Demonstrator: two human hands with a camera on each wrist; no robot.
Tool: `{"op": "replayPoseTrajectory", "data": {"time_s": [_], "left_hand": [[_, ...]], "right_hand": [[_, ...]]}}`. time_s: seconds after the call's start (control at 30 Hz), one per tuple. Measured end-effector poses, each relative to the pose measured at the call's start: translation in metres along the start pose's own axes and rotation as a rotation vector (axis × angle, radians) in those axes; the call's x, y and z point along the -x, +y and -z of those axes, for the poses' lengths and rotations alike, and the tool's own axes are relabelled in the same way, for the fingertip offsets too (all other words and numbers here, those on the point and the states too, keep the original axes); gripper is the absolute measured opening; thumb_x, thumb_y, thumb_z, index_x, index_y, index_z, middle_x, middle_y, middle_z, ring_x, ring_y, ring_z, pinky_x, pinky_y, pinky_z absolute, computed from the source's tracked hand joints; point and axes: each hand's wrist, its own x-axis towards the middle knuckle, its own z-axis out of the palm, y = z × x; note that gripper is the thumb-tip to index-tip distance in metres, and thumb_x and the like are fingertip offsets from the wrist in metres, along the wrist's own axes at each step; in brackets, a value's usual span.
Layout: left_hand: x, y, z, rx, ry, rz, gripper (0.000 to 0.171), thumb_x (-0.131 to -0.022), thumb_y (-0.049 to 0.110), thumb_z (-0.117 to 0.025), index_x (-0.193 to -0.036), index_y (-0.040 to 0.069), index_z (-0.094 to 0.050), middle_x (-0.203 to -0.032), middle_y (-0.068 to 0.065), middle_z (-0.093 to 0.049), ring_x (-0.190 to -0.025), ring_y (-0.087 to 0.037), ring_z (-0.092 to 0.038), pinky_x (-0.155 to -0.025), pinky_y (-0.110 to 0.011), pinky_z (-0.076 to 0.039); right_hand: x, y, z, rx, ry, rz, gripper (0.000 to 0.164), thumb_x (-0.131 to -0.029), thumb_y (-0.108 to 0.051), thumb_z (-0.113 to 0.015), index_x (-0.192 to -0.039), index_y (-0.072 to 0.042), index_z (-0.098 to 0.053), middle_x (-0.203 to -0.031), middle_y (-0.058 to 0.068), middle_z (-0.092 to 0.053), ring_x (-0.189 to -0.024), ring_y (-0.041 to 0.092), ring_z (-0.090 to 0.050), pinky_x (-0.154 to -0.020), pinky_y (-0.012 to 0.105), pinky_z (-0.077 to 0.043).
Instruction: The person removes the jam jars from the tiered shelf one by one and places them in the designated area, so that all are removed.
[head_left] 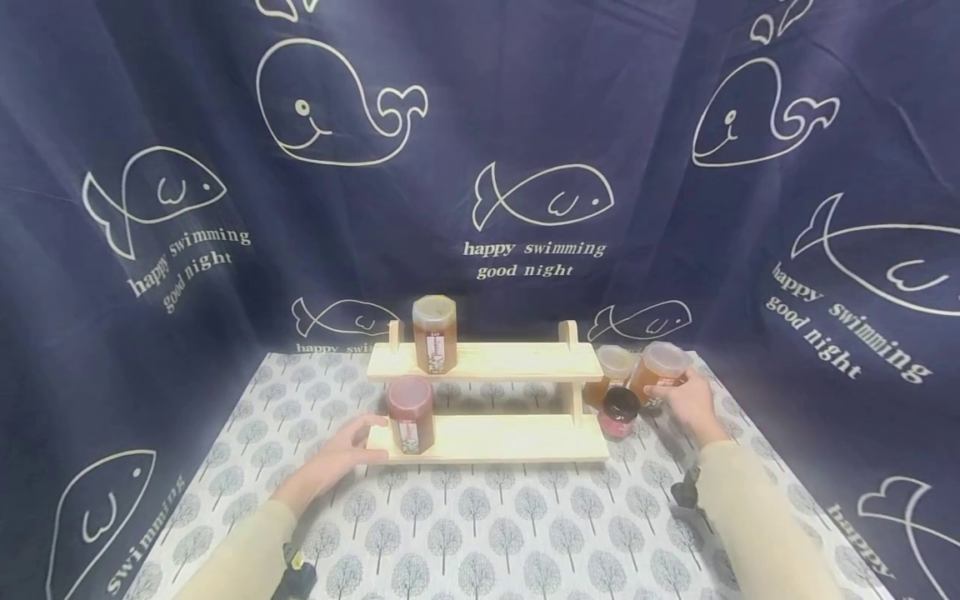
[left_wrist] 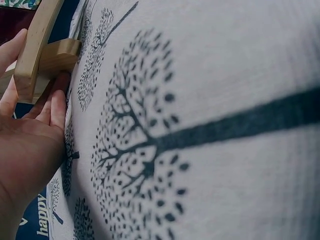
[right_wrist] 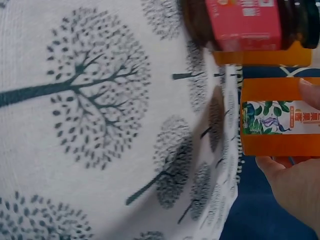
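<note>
My left hand [head_left: 348, 454] grips the left end of the lower board of a two-tier wooden shelf [head_left: 517, 437]. In the left wrist view, the left hand's fingers [left_wrist: 56, 107] curl under the board end [left_wrist: 30, 70], with the thumb on its other side. A dark reddish jar [head_left: 411, 417] stands on the lower board beside that hand. Over on the right, my right hand [head_left: 692, 404] holds an amber jar [head_left: 658, 373] with a pale lid. Its printed label [right_wrist: 280, 117] shows in the right wrist view, between the thumb and fingers.
Another amber jar [head_left: 611, 367] stands by the shelf's right end, behind a small dark-lidded jar [head_left: 618, 410] with a red label. A brown jar [head_left: 435, 337] sits on the upper board. Tree-print cloth [head_left: 480, 525] covers the table; a navy curtain [head_left: 525, 108] hangs behind.
</note>
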Motion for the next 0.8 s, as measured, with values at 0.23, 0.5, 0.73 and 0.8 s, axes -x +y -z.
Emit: {"op": "replayPoseTrajectory", "data": {"time_s": [0.23, 0.5, 0.73, 0.8], "left_hand": [[0.0, 0.0, 0.0, 0.015, 0.007, 0.028, 0.068, -0.084, 0.025, -0.08, -0.144, 0.014, -0.049, -0.157, -0.013, -0.037, -0.147, -0.039, -0.029, -0.121, -0.058, -0.018], [0.0, -0.002, 0.001, -0.002, -0.001, 0.039, 0.071, -0.083, 0.03, -0.081, -0.144, 0.016, -0.048, -0.157, -0.013, -0.038, -0.147, -0.039, -0.029, -0.12, -0.059, -0.018], [0.001, -0.001, 0.0, 0.0, -0.002, 0.054, 0.073, -0.081, 0.032, -0.082, -0.144, 0.017, -0.048, -0.158, -0.013, -0.036, -0.148, -0.038, -0.027, -0.121, -0.059, -0.016], [0.001, 0.001, 0.0, -0.006, -0.007, 0.048, 0.073, -0.082, 0.031, -0.082, -0.144, 0.015, -0.047, -0.159, -0.014, -0.035, -0.149, -0.039, -0.026, -0.121, -0.06, -0.016]], "right_hand": [[-0.002, 0.013, -0.003, -0.002, -0.065, -0.004, 0.066, -0.082, -0.011, -0.078, -0.137, 0.008, -0.048, -0.131, 0.034, -0.056, -0.118, 0.045, -0.054, -0.103, 0.057, -0.043], [0.0, 0.027, -0.01, -0.059, -0.059, -0.012, 0.069, -0.081, -0.008, -0.078, -0.14, 0.008, -0.045, -0.13, 0.033, -0.056, -0.115, 0.041, -0.056, -0.102, 0.051, -0.045], [-0.004, 0.013, 0.012, 0.016, -0.163, 0.027, 0.105, -0.086, -0.026, -0.08, -0.158, 0.004, -0.009, -0.156, 0.036, -0.025, -0.142, 0.055, -0.026, -0.115, 0.069, -0.021], [-0.003, -0.002, 0.019, 0.006, -0.116, 0.061, 0.11, -0.087, -0.029, -0.079, -0.159, 0.003, -0.002, -0.161, 0.033, -0.013, -0.147, 0.054, -0.014, -0.118, 0.067, -0.014]]}}
